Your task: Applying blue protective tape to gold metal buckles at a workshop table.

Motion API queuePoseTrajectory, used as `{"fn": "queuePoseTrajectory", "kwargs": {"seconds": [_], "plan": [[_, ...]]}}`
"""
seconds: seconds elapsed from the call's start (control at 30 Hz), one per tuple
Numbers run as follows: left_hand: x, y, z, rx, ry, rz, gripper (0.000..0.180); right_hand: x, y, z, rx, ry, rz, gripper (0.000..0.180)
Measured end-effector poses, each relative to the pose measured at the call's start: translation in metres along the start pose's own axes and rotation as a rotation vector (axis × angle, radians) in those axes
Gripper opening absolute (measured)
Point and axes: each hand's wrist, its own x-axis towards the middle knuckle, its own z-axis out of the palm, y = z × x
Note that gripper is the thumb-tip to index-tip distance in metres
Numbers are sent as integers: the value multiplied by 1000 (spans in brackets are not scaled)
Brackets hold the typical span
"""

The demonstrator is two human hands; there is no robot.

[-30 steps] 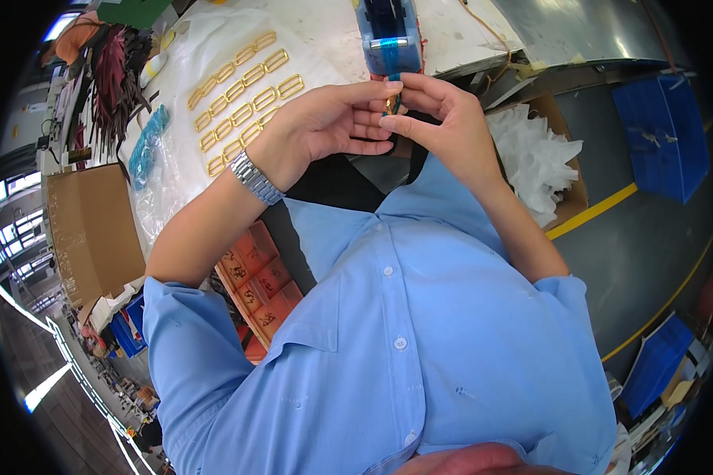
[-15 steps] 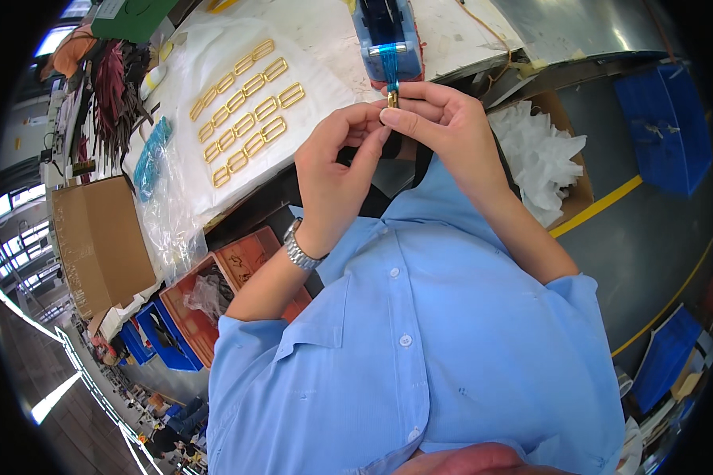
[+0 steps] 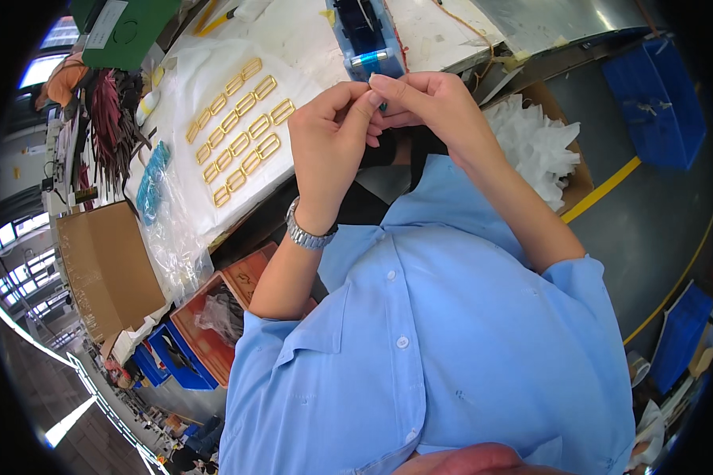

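At the tape dispenser (image 3: 347, 36) on the bench, both my hands meet close together. My left hand (image 3: 329, 119), with a metal watch on its wrist, is closed in a pinch. Thumb and fingers of my right hand (image 3: 440, 107) are closed against the left fingertips. Between them sits a small gold metal buckle, now almost wholly hidden by the fingers; a bit of blue tape (image 3: 383, 106) peeks out there. More blue tape crosses the dispenser's front roller just beyond. Left of my hands, several gold rectangular buckles (image 3: 238, 142) lie in rows on a white sheet (image 3: 293, 75).
A clear bag with blue film (image 3: 152, 182) hangs by the bench's left edge, above a cardboard box (image 3: 107, 265) and red crate (image 3: 194, 317). Right of me are a box of crumpled white paper (image 3: 531, 146) and a blue bin (image 3: 657, 107). Dark strips (image 3: 115, 119) hang far left.
My fingers have closed over the gold buckle, which showed between them before with tape running to the dispenser. The right thumb has moved up and over. The whole view has shifted slightly.
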Motion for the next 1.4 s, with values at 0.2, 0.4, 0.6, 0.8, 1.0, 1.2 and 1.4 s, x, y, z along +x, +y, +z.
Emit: {"fn": "queuePoseTrajectory", "kwargs": {"seconds": [0.2, 0.4, 0.6, 0.8, 1.0, 1.2, 1.4], "plan": [[19, 14, -14, -74, -124, -150, 21, 5, 3, -8, -26, -67, -54, 39], [31, 24, -24, -129, -198, -251, 22, 4, 4, -8, -96, -123, -188, 36], [37, 35, -35, -140, -271, -343, 24, -3, 4, 7, -35, -89, -166, 35], [32, 36, -45, -152, -351, -500, 26, -25, 11, 21, 72, -63, -112, 35], [45, 30, -51, -192, -455, -667, 25, -27, 13, 15, 72, -78, -78, 36], [63, 22, -48, -165, -464, -801, 24, -3, 20, 1, -149, -69, -350, 42], [69, 21, -45, -305, -405, -884, 22, -2, 15, 4, -267, -3, -412, 37]]}}
